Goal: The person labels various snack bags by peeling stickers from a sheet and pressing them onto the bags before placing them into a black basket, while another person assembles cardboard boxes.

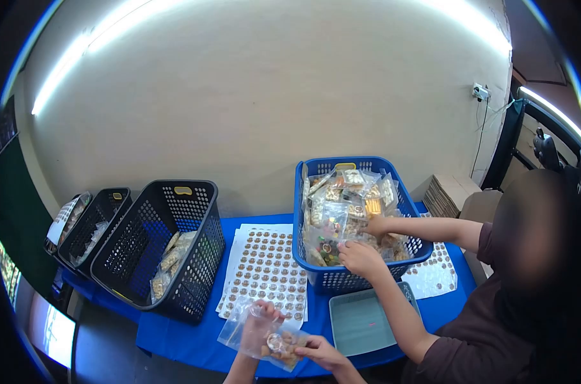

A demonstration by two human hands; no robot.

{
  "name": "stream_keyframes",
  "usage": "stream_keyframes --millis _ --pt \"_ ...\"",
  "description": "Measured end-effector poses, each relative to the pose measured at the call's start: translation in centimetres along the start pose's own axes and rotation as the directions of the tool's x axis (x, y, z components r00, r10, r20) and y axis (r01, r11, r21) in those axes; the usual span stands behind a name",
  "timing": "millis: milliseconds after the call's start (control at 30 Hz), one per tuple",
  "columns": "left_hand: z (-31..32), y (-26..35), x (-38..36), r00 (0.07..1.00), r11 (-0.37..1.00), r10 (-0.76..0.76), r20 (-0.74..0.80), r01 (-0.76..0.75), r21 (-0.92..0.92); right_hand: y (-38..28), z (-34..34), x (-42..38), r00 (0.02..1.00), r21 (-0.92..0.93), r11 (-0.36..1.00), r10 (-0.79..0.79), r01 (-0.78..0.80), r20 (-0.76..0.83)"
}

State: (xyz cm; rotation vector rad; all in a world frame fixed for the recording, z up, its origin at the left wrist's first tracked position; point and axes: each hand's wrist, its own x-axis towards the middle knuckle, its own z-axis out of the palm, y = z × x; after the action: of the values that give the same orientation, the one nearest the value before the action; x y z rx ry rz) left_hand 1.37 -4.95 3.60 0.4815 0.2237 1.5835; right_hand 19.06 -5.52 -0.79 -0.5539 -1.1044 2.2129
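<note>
A clear plastic bag [281,351] with light brown snack pieces and a round label is held low over the front of the table. My left hand [259,325] is at its upper left part, fingers curled and partly seen through the clear film. At the bag's right side, my right hand [324,353] pinches the edge between thumb and fingers. Just beyond my hands lie sheets of round stickers [268,265], spread on the blue tablecloth [169,333].
A co-worker at the right has both hands in a blue basket [341,276] piled with snack bags. A grey-green tray [364,326] sits before it. Black baskets [204,269] with some bags stand left. More sticker sheets [434,272] and stacked cardboard [449,195] are at right.
</note>
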Motion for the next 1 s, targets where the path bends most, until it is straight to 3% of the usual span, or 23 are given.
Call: stream_keyframes --millis 33,67,100,133,167,200,233,267,367,400,533,667,767,833,900,933,1000 --pt "0.7 0.6 0.0 0.999 0.998 -0.04 -0.032 0.042 0.052 -0.7 0.5 -0.2 0.998 0.028 0.998 -0.047 0.048 -0.05" --pt "1.7 1.4 0.1 0.994 0.991 -0.08 -0.068 0.087 0.104 -1.7 1.0 -0.9 0.988 0.172 0.979 -0.087 0.108 -0.124" --pt "2.3 2.1 0.1 0.988 0.979 -0.119 -0.102 0.134 0.154 -1.3 0.3 -0.9 0.981 0.407 0.898 -0.192 0.17 0.014" --pt "1.1 2.5 -0.1 0.977 0.973 -0.21 0.031 0.206 0.108 -1.0 -0.7 -0.3 0.937 0.619 0.763 -0.328 0.187 0.121" --pt "0.5 2.5 -0.5 0.966 0.951 -0.252 0.054 0.237 0.198 -0.6 -1.3 0.2 0.858 0.792 0.59 -0.478 0.155 0.188" --pt "0.0 2.3 -0.8 0.953 0.922 -0.293 0.076 0.261 0.284 -0.8 -0.9 0.3 0.932 0.517 0.799 -0.361 0.306 0.006" --pt "-0.5 2.0 -1.2 0.938 0.888 -0.334 0.095 0.279 0.367 -0.9 -0.3 0.3 0.931 0.164 0.929 -0.293 0.331 -0.216" --pt "-1.9 1.3 -1.2 0.909 0.793 -0.394 -0.132 0.41 0.451 -1.0 0.2 0.4 0.854 -0.194 0.956 -0.286 0.221 -0.435" --pt "-1.8 2.2 -1.1 0.939 0.639 -0.267 -0.215 0.34 0.69 0.6 1.0 1.0 0.895 0.022 0.984 -0.15 0.176 -0.421" --pt "-2.2 2.7 -1.1 0.919 0.74 -0.274 -0.282 0.389 0.549 0.7 2.0 1.2 0.908 -0.022 0.984 -0.174 0.179 -0.381" --pt "-3.5 6.2 -1.2 0.912 0.699 -0.361 -0.194 0.403 0.591 0.5 4.0 2.8 0.943 -0.242 0.97 -0.071 -0.01 -0.325" --pt "-4.2 9.6 -2.0 0.89 0.692 -0.391 -0.233 0.452 0.563 -1.4 4.8 4.2 0.947 -0.427 0.898 -0.034 -0.111 -0.318" --pt "-4.7 12.5 -2.7 0.91 0.689 -0.329 -0.251 0.413 0.596 -4.4 5.4 5.6 0.941 -0.494 0.869 -0.172 0.006 -0.292" --pt "-5.9 15.1 -3.2 0.903 0.628 -0.329 -0.275 0.427 0.65 -5.2 4.4 7.6 0.842 -0.313 0.905 -0.394 0.286 -0.369" --pt "-6.8 17.2 -3.9 0.907 0.617 -0.305 -0.291 0.421 0.665 -7.3 5.4 9.8 0.759 0.029 0.833 -0.489 0.553 -0.431" --pt "-7.7 18.0 -4.4 0.919 0.619 -0.287 -0.269 0.393 0.68 -6.8 4.5 11.1 0.664 0.045 0.775 -0.509 0.631 -0.547" --pt "-9.1 19.6 -5.6 0.931 0.598 -0.274 -0.242 0.362 0.715 -5.5 3.5 13.3 0.577 -0.107 0.811 -0.495 0.575 -0.649"
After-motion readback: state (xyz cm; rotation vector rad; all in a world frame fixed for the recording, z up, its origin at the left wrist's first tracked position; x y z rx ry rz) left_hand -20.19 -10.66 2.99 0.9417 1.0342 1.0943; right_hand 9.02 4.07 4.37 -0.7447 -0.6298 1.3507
